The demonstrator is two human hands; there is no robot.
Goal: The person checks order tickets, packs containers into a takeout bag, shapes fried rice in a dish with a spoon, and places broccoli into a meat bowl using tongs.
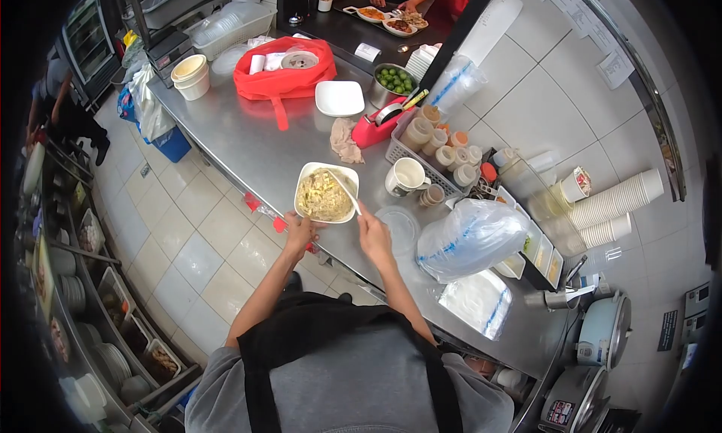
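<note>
A white squarish bowl (pixel 353 174) with pale yellowish, chopped-looking food (pixel 323 194) sits at the near edge of the steel counter. At its lower left corner, my left hand (pixel 300 233) grips the rim with curled fingers. My right hand (pixel 374 235) is closed round the handle of a white spoon (pixel 349 192), whose far end is in the food; its tip is hidden there. Just beyond the bowl lies a crumpled beige cloth (pixel 346 140). To the right stand a white mug (pixel 407 176) and a clear round lid (pixel 398 228).
Farther along the counter (pixel 218 136) are a red bag (pixel 282 68), a white dish (pixel 339 98), a red tape dispenser (pixel 374 130) and a pot of green limes (pixel 394 80). Sauce bottles fill a grey basket (pixel 425 166). A bulging plastic bag (pixel 472 241) stands at right. Other people work beyond.
</note>
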